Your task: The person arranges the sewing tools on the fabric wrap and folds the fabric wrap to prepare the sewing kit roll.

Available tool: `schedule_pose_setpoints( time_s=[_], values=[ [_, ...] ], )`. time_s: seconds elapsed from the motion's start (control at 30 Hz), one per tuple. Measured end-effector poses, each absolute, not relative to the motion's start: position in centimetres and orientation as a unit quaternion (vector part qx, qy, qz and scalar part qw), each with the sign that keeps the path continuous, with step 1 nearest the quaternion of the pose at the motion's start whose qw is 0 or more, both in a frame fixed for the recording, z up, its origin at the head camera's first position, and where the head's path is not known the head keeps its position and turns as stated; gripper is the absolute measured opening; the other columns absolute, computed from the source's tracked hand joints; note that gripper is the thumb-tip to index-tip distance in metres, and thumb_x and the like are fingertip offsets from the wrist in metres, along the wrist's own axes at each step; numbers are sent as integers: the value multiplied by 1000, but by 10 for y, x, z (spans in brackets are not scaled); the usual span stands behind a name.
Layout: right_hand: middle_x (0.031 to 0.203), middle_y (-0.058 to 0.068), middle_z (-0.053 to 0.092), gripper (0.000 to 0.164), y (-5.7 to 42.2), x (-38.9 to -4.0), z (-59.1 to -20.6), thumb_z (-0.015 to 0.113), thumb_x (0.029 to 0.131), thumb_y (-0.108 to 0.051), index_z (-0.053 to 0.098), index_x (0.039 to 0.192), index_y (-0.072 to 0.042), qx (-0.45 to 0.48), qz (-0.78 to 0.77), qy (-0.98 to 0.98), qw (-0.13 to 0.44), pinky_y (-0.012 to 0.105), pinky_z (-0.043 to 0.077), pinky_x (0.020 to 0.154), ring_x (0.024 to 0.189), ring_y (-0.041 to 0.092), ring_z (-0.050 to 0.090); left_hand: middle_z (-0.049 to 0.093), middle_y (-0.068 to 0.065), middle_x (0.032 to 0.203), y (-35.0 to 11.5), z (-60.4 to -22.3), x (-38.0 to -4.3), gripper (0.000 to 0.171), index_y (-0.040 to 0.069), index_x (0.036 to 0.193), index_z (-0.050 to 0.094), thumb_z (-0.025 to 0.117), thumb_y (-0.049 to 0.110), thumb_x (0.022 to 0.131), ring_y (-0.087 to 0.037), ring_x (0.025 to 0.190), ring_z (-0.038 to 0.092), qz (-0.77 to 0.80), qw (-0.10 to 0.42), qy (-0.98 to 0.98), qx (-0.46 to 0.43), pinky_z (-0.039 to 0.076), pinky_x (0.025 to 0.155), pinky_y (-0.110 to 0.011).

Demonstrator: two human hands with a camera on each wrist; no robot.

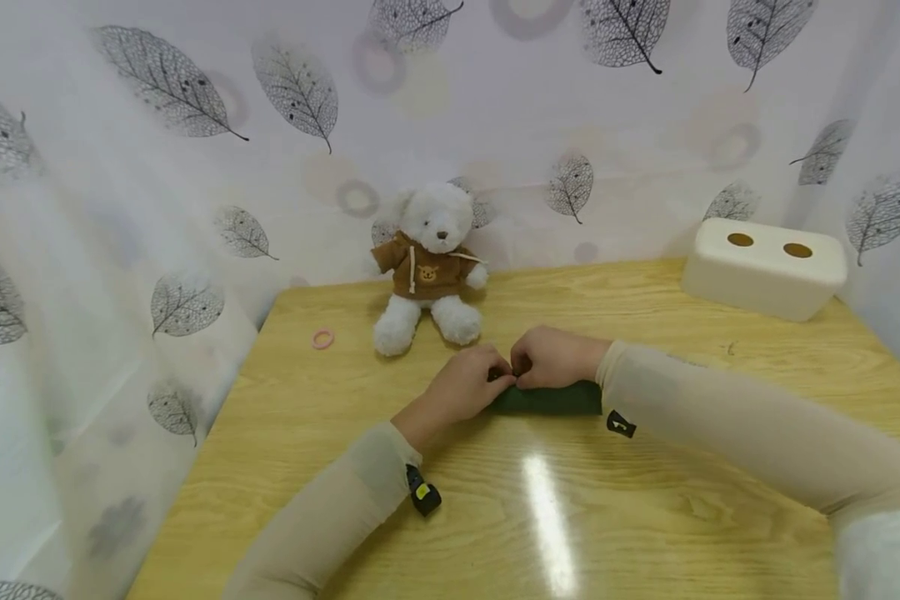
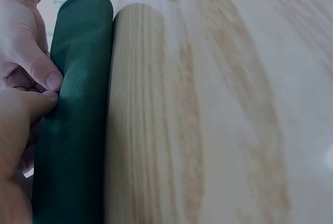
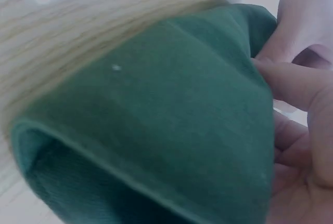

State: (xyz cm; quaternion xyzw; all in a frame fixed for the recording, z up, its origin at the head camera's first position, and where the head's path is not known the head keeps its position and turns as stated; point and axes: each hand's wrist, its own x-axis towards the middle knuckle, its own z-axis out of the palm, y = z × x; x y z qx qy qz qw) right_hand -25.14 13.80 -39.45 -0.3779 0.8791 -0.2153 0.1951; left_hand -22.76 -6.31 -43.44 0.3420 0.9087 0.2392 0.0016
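Observation:
A long, soft dark green pouch (image 1: 551, 400) lies on the table, with a leathery surface in the left wrist view. Its near end gapes hollow in the right wrist view, where the pouch (image 3: 171, 109) has a folded edge. My left hand (image 1: 461, 383) pinches the pouch's far long edge near its left part, fingers curled. Right beside it, my right hand (image 1: 558, 357) pinches the same edge, and the thumb tips of both hands nearly meet. What lies between the fingertips is hidden behind the pouch in the left wrist view.
A white teddy bear (image 1: 431, 271) in a brown hoodie sits behind the hands. To its left lies a small pink ring (image 1: 322, 339). A cream box with two round holes (image 1: 765, 271) stands at the back right. A leaf-patterned curtain (image 1: 495, 125) hangs behind the wooden table (image 1: 645, 517).

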Motion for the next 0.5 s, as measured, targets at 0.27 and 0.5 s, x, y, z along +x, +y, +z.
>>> schedule_pose_setpoints(
  time_s=[0.27,0.5],
  values=[
    [84,-8,66,5,136,-243,-402,70,93,-9,73,93,-13,-397,-209,883,140,30,51,68,72,6,58,61,0,94,-62,-436,-226,10,12,99,68,69,22,98,-12,82,58,240,17,918,315,50,72,-26],
    [81,-7,65,8,136,-239,-404,69,93,-6,73,90,-12,-392,-217,887,111,30,49,64,68,7,55,60,-2,98,-60,-436,-223,14,12,103,63,65,25,101,-14,83,58,214,20,928,305,50,72,-28]
  ],
)
